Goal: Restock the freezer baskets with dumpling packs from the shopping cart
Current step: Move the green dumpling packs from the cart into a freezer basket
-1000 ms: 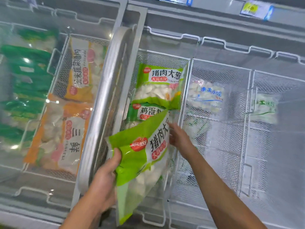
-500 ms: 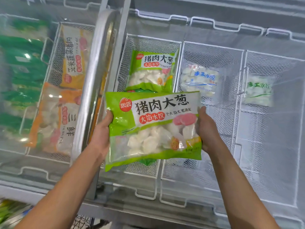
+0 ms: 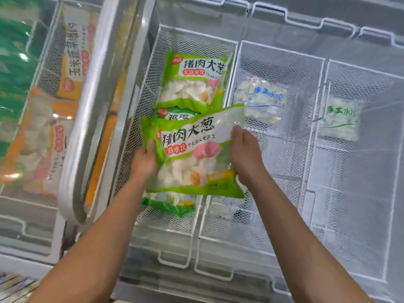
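I hold a green dumpling pack (image 3: 192, 154) flat between both hands over a white wire freezer basket (image 3: 144, 84). My left hand (image 3: 143, 160) grips its left edge and my right hand (image 3: 246, 156) grips its right edge. Under it in the same basket lie a matching green pack (image 3: 193, 82) at the far end and another green pack (image 3: 175, 112), mostly covered. Its lower edge (image 3: 170, 204) shows beneath the held pack.
The basket to the right (image 3: 314, 101) holds a clear pack with blue lettering (image 3: 262, 99); the far-right basket holds one with green lettering (image 3: 340, 119). A slid-open glass lid frame (image 3: 91, 110) stands to the left, with orange packs (image 3: 39, 145) and green packs (image 3: 13, 68) beneath the glass.
The held pack has turned from upright to flat and has moved lower over the basket. Both hands now grip its side edges.
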